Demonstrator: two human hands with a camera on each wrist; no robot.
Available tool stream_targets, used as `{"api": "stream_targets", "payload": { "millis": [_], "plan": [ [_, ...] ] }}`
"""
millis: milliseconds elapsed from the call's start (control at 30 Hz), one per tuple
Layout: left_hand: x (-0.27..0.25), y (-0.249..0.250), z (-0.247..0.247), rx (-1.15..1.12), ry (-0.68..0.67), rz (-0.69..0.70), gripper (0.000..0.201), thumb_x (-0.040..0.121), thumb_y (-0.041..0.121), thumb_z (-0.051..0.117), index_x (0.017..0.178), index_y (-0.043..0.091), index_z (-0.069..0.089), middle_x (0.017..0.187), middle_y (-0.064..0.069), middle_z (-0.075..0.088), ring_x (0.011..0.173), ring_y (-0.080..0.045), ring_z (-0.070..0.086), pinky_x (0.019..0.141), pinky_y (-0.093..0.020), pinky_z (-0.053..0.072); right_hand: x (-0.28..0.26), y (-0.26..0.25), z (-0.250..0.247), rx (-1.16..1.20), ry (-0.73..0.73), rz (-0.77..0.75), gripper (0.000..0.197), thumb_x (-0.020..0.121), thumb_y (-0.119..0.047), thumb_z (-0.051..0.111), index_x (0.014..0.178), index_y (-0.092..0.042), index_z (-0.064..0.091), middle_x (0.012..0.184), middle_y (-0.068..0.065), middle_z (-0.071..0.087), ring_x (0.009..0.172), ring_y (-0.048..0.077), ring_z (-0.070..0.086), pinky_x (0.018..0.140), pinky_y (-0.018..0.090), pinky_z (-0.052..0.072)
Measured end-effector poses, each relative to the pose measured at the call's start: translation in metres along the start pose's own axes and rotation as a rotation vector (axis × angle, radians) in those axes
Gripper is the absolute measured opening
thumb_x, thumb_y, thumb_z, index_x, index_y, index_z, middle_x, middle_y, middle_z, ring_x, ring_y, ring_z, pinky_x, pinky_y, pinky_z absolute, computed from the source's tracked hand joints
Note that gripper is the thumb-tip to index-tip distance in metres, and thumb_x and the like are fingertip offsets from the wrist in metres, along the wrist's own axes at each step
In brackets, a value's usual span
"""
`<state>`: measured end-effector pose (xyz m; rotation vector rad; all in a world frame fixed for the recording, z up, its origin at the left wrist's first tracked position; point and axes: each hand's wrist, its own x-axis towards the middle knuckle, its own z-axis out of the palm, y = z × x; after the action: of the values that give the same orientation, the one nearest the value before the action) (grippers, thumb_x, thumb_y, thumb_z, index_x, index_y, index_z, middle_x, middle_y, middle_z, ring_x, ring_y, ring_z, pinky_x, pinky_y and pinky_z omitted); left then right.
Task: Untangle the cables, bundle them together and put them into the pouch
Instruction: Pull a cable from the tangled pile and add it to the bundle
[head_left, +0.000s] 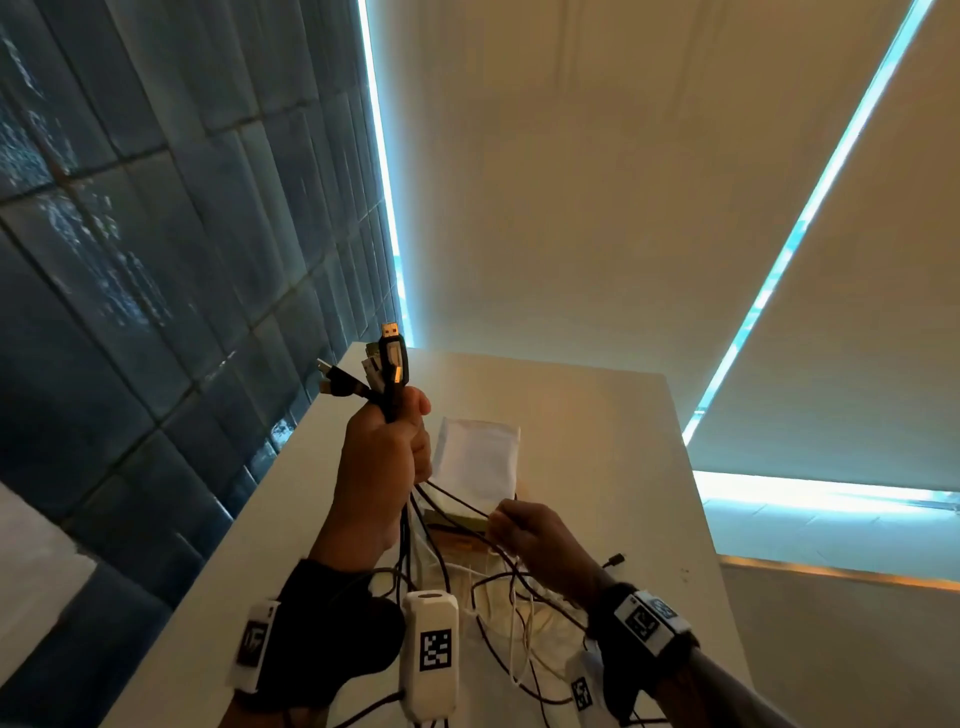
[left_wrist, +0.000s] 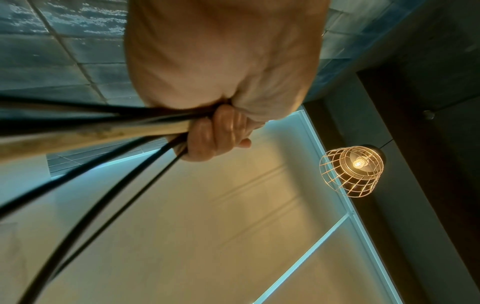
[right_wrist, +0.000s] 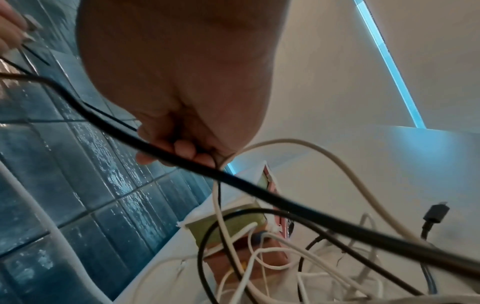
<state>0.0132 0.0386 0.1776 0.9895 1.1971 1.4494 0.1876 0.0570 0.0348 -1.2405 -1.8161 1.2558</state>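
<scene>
My left hand (head_left: 400, 441) is raised above the table and grips a bundle of cables in its fist (left_wrist: 221, 131). Several plug ends (head_left: 387, 364) stick up out of it, mostly black, one a gold USB tip. The cables hang down into a loose tangle of black and white cables (head_left: 511, 618) on the table. My right hand (head_left: 501, 519) is lower, over the tangle, pinching thin black and white strands (right_wrist: 219, 164) between thumb and fingers (right_wrist: 182, 149). A thick black cable (right_wrist: 285, 203) crosses in front of it. The flat white pouch (head_left: 478, 457) lies on the table beyond both hands.
The white table (head_left: 597, 415) runs along a blue tiled wall (head_left: 156, 260) on the left. A small coloured box (right_wrist: 231, 226) lies under the tangle. One black plug (right_wrist: 436, 212) lies loose at the right. A wire-cage lamp (left_wrist: 353, 170) hangs overhead.
</scene>
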Motion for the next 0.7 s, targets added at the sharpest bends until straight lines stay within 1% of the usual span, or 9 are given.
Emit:
{"api": "stream_targets", "payload": {
  "millis": [67, 167, 200, 300, 400, 467, 567, 667, 700],
  "plan": [
    [-0.002, 0.000, -0.001, 0.002, 0.013, -0.004, 0.025, 0.101, 0.024, 0.042, 0.082, 0.012, 0.052, 0.051, 0.003, 0.027, 0.041, -0.008, 0.022, 0.039, -0.021, 0.022, 0.003, 0.000, 0.001, -0.055, 0.019, 0.015, 0.034, 0.099, -0.020, 0.048, 0.067, -0.027, 0.058, 0.064, -0.009, 0.056, 0.062, 0.007, 0.051, 0.065, 0.028, 0.044],
    [-0.005, -0.003, -0.001, 0.033, 0.047, -0.034, 0.024, 0.101, 0.024, 0.043, 0.084, 0.012, 0.054, 0.052, 0.003, 0.028, 0.040, -0.007, 0.023, 0.037, -0.019, 0.023, 0.010, -0.020, -0.001, -0.027, 0.142, 0.044, 0.026, 0.096, -0.018, 0.054, 0.075, -0.010, 0.066, 0.065, -0.008, 0.059, 0.053, -0.001, 0.051, 0.054, 0.017, 0.043],
    [-0.007, -0.003, 0.000, 0.049, 0.048, -0.057, 0.024, 0.101, 0.024, 0.043, 0.085, 0.012, 0.055, 0.052, 0.003, 0.028, 0.040, -0.006, 0.024, 0.037, -0.018, 0.022, 0.011, -0.028, -0.003, 0.040, 0.188, 0.041, 0.025, 0.095, -0.018, 0.056, 0.078, -0.006, 0.068, 0.063, -0.007, 0.059, 0.051, 0.000, 0.049, 0.052, 0.017, 0.041],
    [-0.008, -0.008, 0.001, 0.035, 0.051, -0.111, 0.023, 0.101, 0.021, 0.042, 0.085, 0.009, 0.053, 0.049, 0.002, 0.034, 0.039, -0.008, 0.030, 0.037, -0.019, 0.025, 0.009, -0.064, -0.011, 0.331, 0.251, -0.038, 0.023, 0.095, -0.015, 0.057, 0.084, 0.002, 0.066, 0.057, 0.001, 0.051, 0.049, 0.012, 0.043, 0.048, 0.026, 0.035],
    [-0.009, -0.013, 0.001, 0.075, 0.096, -0.110, 0.023, 0.102, 0.023, 0.040, 0.089, 0.009, 0.053, 0.049, -0.001, 0.054, 0.044, -0.016, 0.055, 0.043, -0.024, 0.038, 0.004, -0.100, -0.017, 0.444, 0.169, -0.191, 0.020, 0.096, -0.015, 0.056, 0.084, -0.002, 0.065, 0.058, 0.001, 0.051, 0.049, 0.017, 0.043, 0.046, 0.027, 0.038],
    [-0.009, -0.013, 0.002, 0.087, 0.140, -0.109, 0.023, 0.102, 0.025, 0.041, 0.089, 0.012, 0.054, 0.059, 0.000, 0.066, 0.052, -0.015, 0.066, 0.045, -0.025, 0.048, -0.001, -0.116, -0.018, 0.430, 0.055, -0.266, 0.018, 0.096, -0.015, 0.055, 0.082, -0.008, 0.064, 0.058, -0.002, 0.054, 0.049, 0.016, 0.044, 0.045, 0.025, 0.039],
    [-0.011, -0.009, 0.004, 0.000, 0.159, -0.105, 0.022, 0.101, 0.024, 0.042, 0.088, 0.012, 0.055, 0.070, -0.003, 0.071, 0.059, -0.012, 0.070, 0.050, -0.026, 0.054, -0.007, -0.122, -0.014, 0.412, -0.076, -0.294, 0.020, 0.098, -0.009, 0.051, 0.081, -0.008, 0.062, 0.057, -0.007, 0.059, 0.046, 0.014, 0.043, 0.043, 0.020, 0.038],
    [-0.013, -0.002, 0.004, -0.237, 0.043, -0.142, 0.023, 0.103, 0.024, 0.037, 0.090, 0.010, 0.050, 0.071, -0.009, 0.072, 0.072, -0.026, 0.072, 0.061, -0.035, 0.057, -0.008, -0.109, -0.012, 0.388, -0.132, -0.255, 0.024, 0.099, -0.011, 0.050, 0.081, -0.004, 0.064, 0.055, -0.004, 0.052, 0.045, 0.011, 0.040, 0.045, 0.018, 0.037],
    [-0.013, 0.000, 0.004, -0.319, 0.020, -0.152, 0.023, 0.103, 0.022, 0.036, 0.088, 0.010, 0.049, 0.067, -0.010, 0.068, 0.070, -0.028, 0.071, 0.063, -0.037, 0.058, -0.008, -0.104, -0.012, 0.354, -0.138, -0.241, 0.025, 0.099, -0.014, 0.050, 0.080, -0.004, 0.064, 0.053, -0.004, 0.048, 0.045, 0.011, 0.039, 0.046, 0.018, 0.036]
  ]
}}
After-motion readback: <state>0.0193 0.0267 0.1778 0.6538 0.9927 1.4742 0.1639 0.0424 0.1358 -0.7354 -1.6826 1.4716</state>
